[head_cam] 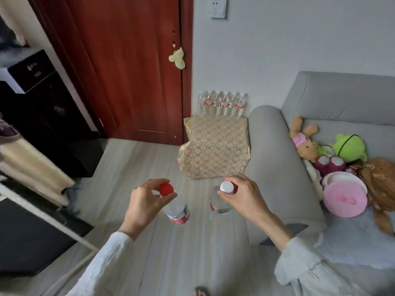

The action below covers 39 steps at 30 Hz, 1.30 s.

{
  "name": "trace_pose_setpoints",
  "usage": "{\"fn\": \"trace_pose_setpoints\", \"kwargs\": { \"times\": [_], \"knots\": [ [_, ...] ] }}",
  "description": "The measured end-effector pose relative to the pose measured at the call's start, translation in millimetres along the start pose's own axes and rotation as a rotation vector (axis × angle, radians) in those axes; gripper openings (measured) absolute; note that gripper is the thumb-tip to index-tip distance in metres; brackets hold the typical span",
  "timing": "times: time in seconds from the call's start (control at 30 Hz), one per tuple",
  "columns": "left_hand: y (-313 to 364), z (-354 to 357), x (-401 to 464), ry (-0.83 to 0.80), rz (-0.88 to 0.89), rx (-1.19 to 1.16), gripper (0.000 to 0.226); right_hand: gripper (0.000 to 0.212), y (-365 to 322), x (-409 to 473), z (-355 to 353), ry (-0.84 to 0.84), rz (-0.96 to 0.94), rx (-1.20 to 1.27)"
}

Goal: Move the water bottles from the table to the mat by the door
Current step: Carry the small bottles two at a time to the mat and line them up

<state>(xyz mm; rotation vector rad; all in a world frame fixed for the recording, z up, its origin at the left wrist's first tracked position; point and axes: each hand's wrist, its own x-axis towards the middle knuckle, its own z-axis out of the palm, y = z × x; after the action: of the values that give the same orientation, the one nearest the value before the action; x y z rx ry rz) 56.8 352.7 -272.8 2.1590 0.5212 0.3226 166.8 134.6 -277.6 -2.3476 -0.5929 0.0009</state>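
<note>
My left hand (pixel 143 201) pinches the red cap of a clear water bottle (pixel 178 211) that hangs over the floor. My right hand (pixel 241 195) grips the top of a second clear bottle (pixel 220 205) with a white cap; a red cap shows under its fingers, and I cannot tell if it belongs to another bottle. A patterned beige mat (pixel 215 146) lies on the floor beside the red-brown door (pixel 132 67). Several bottles (pixel 222 104) stand in a row against the wall at the mat's far edge. Both hands are short of the mat's near edge.
A grey sofa (pixel 284 159) borders the mat on the right, with plush toys (pixel 307 144) and a pink round box (pixel 344 195) on its seat. A black cabinet (pixel 36 116) and a white-edged table (pixel 47 218) are at the left. Pale wood floor (pixel 139 163) lies between.
</note>
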Motion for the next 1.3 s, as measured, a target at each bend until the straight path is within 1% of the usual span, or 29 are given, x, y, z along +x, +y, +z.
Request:
{"fn": "trace_pose_setpoints", "kwargs": {
  "times": [0.07,0.17,0.23,0.3,0.43,0.6,0.73,0.87,1.03,1.13,1.3],
  "knots": [
    [6,9,40,-0.007,0.015,-0.002,0.031,0.031,10,37,-1,-0.003,-0.013,-0.009],
    [14,26,109,-0.04,0.035,-0.003,0.03,0.027,28,101,1,0.001,0.02,-0.005],
    [9,43,171,-0.069,0.043,0.016,0.03,0.026,48,156,11,-0.005,0.048,-0.002],
    [8,47,201,-0.093,0.044,0.03,0.028,0.024,53,179,14,-0.041,0.063,-0.009],
    [3,68,308,-0.17,0.064,0.033,0.027,0.027,77,270,31,-0.058,0.125,-0.009],
    [11,84,435,-0.203,0.09,0.048,0.029,0.022,95,372,45,-0.005,0.194,-0.031],
    [15,108,516,-0.237,0.073,0.071,0.028,0.024,116,449,50,-0.008,0.245,-0.051],
    [5,144,585,-0.229,0.001,0.067,0.03,0.029,147,525,62,-0.048,0.258,-0.082],
    [-12,201,657,-0.225,-0.123,0.101,0.035,0.031,196,617,90,-0.197,0.267,-0.102],
    [-21,238,701,-0.22,-0.231,0.109,0.035,0.031,225,666,108,-0.281,0.289,-0.14],
    [-36,287,773,-0.244,-0.339,0.161,0.035,0.031,263,737,142,-0.386,0.29,-0.124]
  ]
}}
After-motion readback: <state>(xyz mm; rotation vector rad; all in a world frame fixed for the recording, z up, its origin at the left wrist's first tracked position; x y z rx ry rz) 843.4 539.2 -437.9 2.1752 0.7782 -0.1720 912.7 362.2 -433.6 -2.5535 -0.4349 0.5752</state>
